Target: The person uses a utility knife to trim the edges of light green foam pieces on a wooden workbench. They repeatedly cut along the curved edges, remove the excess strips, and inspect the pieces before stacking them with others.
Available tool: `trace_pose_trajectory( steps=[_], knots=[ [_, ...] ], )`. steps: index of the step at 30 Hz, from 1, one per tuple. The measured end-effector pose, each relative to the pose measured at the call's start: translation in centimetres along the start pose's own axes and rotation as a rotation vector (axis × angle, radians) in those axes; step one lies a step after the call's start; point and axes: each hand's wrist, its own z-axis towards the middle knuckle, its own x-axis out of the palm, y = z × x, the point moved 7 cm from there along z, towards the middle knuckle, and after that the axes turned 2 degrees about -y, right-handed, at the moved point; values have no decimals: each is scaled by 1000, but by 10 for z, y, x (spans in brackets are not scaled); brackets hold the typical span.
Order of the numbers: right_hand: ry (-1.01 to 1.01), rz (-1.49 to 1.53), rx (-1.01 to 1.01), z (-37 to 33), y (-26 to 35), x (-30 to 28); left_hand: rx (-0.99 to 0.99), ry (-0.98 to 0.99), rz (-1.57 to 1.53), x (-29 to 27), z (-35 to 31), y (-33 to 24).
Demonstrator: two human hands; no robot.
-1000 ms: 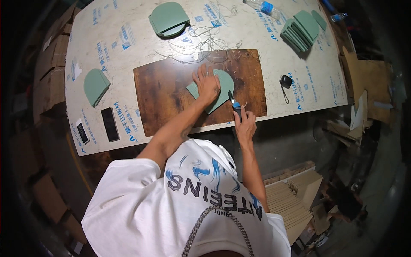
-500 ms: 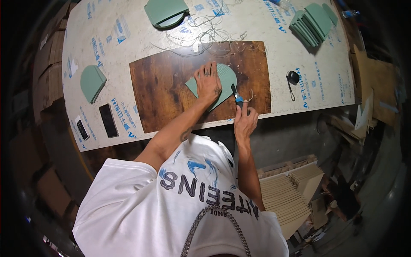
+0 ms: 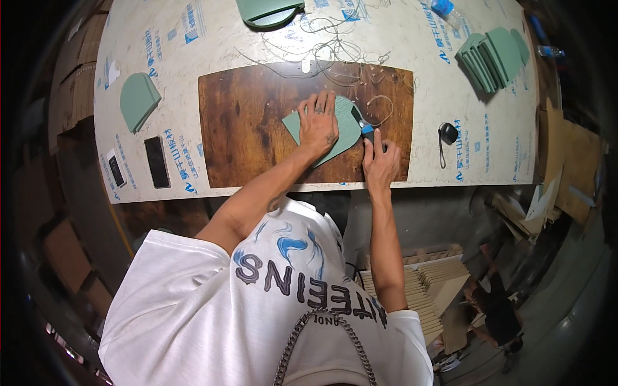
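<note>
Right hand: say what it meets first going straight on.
The utility knife in the right hand would likely meet the curved edge of the green rounded piece first; whether they now touch is unclear.

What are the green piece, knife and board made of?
Green piece: perhaps foam or leatherette; matte, faintly ribbed. Knife: likely metal blade, dark and thin; bright blue handle part, perhaps plastic. Board: wood or laminate, from its streaky brown grain and slight sheen.
</note>
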Motion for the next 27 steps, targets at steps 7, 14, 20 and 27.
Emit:
trace_pose_trajectory(
  steps=[7,14,20,27],
  knots=[
    [99,97,-82,19,-10,-13,85,42,-55,3,9,2],
    [38,71,126,-73,6,-26,270,230,18,-3,10,-5],
    [14,16,292,-81,17,-25,-229,103,90,-7,-23,10],
    [4,-30,229,-70,12,-25,-173,188,160,-4,-18,10]
  ],
)
